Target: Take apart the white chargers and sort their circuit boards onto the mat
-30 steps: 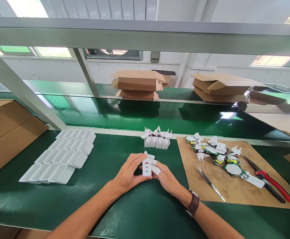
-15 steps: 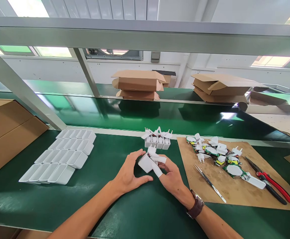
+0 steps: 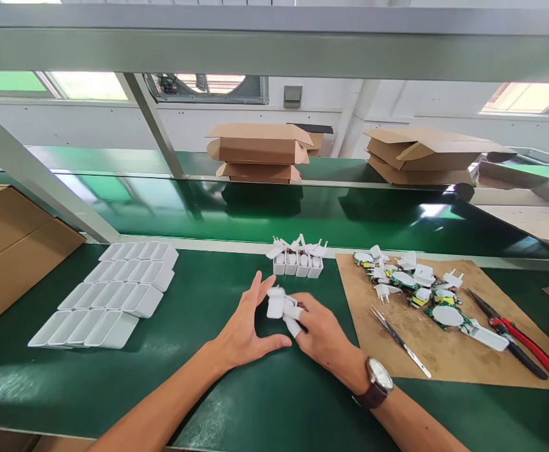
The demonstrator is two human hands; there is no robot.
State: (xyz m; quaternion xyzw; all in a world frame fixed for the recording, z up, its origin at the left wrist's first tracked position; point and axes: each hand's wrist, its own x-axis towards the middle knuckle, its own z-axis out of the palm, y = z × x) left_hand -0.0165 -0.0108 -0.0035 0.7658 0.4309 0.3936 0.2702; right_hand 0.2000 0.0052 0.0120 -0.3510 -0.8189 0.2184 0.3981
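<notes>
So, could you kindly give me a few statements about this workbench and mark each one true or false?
1. The right hand holds a small white plastic charger body. True.
2. The left hand is clenched in a fist. False: its fingers are spread open beside the charger body.
3. The red-handled pliers lie on the brown cardboard sheet. True.
4. The white plastic housings lie in rows to the right of the hands. False: they lie to the left.
5. A row of upright white chargers stands beyond the hands. True.
6. The metal tweezers rest in the left hand. False: they lie on the cardboard sheet.
</notes>
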